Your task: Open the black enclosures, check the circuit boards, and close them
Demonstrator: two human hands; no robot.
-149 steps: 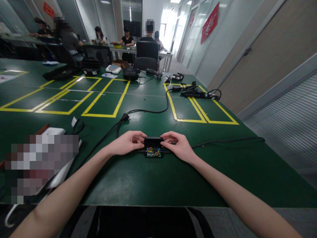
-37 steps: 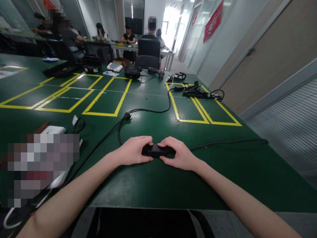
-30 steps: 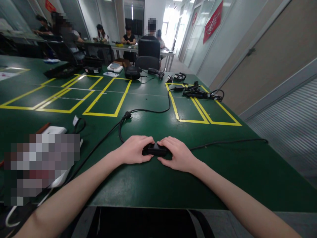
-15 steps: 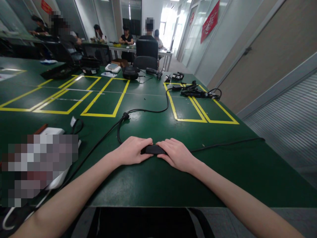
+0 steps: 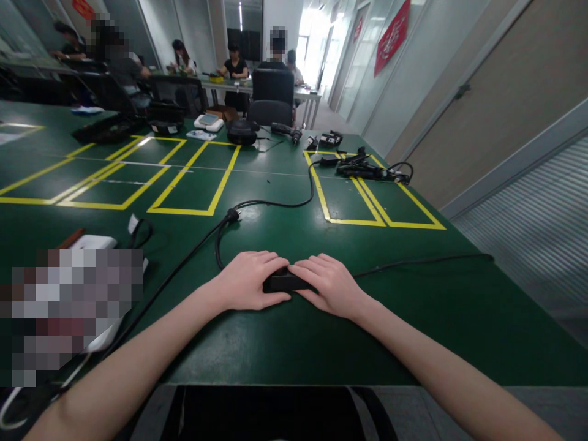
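A small black plastic box (image 5: 281, 282) lies on the green table (image 5: 285, 343) close to the near edge. My left hand (image 5: 247, 283) covers its left end, fingers curled over the top and thumb along the front. My right hand (image 5: 327, 284) presses on its right end, fingers laid across the lid. Both hands are closed round the box and hide most of it. A thin black cable (image 5: 413, 262) runs from the box to the right.
A thicker black cord (image 5: 257, 206) loops across the table behind my hands. A white device (image 5: 89, 243) sits at the left. Yellow tape boxes (image 5: 193, 184) mark the surface. Black tools and adapters (image 5: 362, 170) lie far right. Several people sit at far tables.
Five seconds ago the box was open, showing a circuit board; the black lid has since come down over it. In the last second my hands shifted slightly and kept pressing on it.
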